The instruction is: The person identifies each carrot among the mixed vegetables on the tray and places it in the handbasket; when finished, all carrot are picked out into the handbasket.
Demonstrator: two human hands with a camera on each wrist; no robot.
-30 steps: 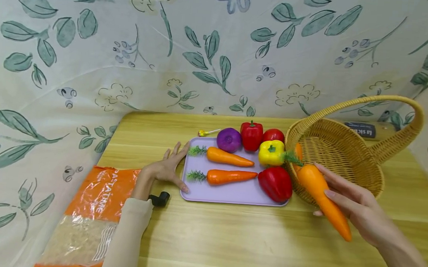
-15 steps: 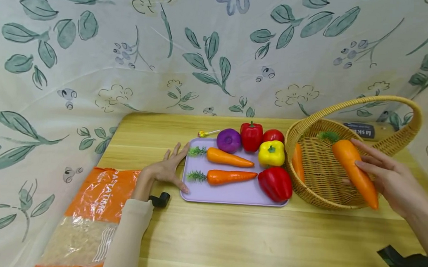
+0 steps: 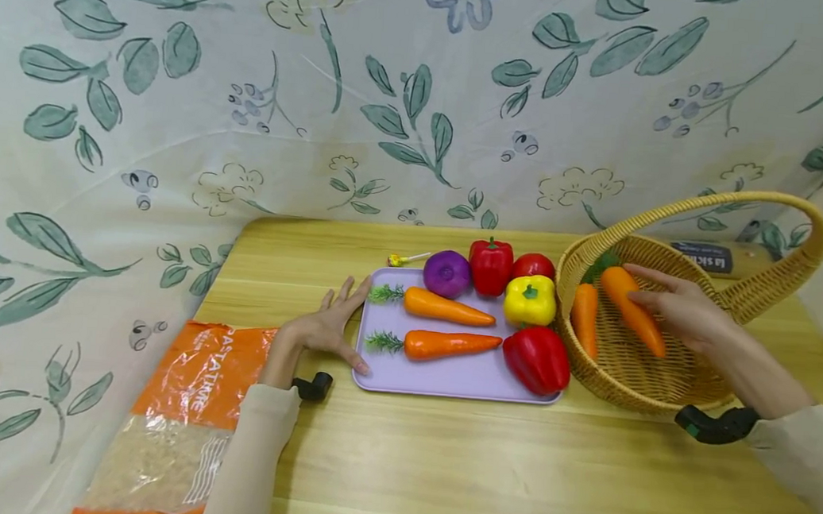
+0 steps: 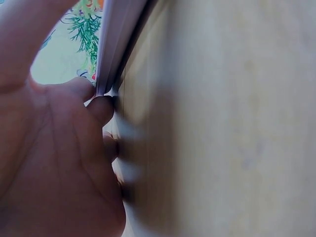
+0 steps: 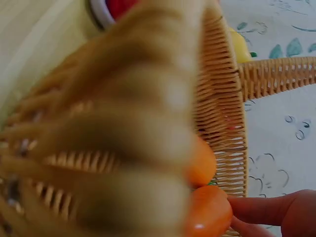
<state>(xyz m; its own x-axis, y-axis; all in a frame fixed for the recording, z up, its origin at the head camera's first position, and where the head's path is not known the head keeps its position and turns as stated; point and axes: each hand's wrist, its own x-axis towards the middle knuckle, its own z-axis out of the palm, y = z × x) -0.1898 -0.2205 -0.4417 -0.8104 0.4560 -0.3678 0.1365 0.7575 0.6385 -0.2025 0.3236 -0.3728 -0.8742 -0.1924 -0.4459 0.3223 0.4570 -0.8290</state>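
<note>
In the head view my right hand [image 3: 690, 310] is inside the wicker basket [image 3: 610, 384], pinching an orange carrot [image 3: 635, 314] with a green top. Another carrot [image 3: 584, 321] lies to its left, against the basket's wall. In the right wrist view the held carrot [image 5: 210, 212] shows at the fingertips, though the blurred rim covers much of the basket. My left hand [image 3: 320, 332] rests at the left edge of the lilac tray [image 3: 438, 383], fingers spread. The left wrist view shows its fingertips touching the tray's side [image 4: 116, 44]. Two carrots lie on the tray, the upper carrot [image 3: 447, 306] and lower carrot [image 3: 451, 346].
Also at the tray are a purple onion-like vegetable [image 3: 448, 273], a red pepper [image 3: 491, 267], a yellow pepper [image 3: 530, 300], a larger red pepper [image 3: 536, 360] and a round red vegetable [image 3: 534, 266]. A lollipop [image 3: 407, 259], a pasta bag [image 3: 185, 416] and a labelled roll [image 3: 719, 259] lie around.
My right hand has carried the carrot from in front of the basket, over its right side, then left and down into it. The left hand has stayed at the tray.
</note>
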